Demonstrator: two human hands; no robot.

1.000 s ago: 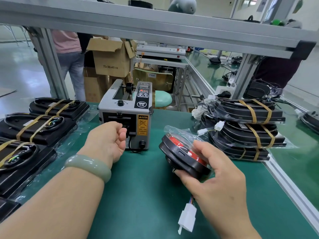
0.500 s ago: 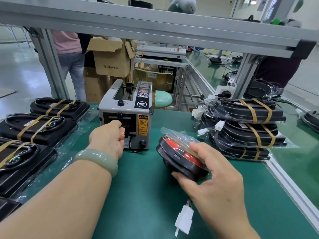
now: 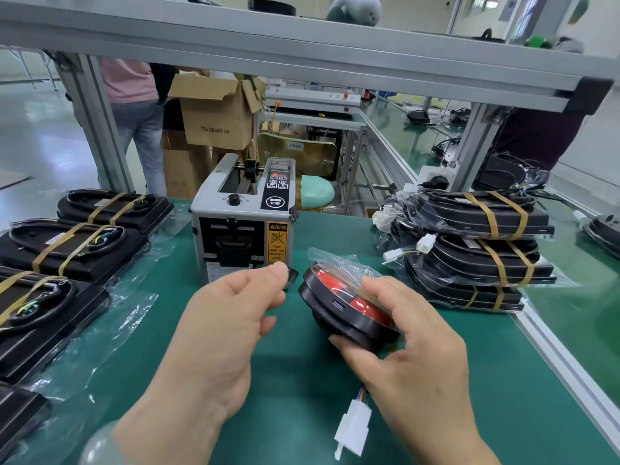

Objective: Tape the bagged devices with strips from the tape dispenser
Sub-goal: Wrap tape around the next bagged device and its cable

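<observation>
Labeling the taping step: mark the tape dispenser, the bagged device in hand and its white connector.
tape dispenser (image 3: 243, 223): head view, front face above the outlet.
bagged device (image 3: 335, 307): head view, black side rim.
white connector (image 3: 354, 426): head view, plug body.
</observation>
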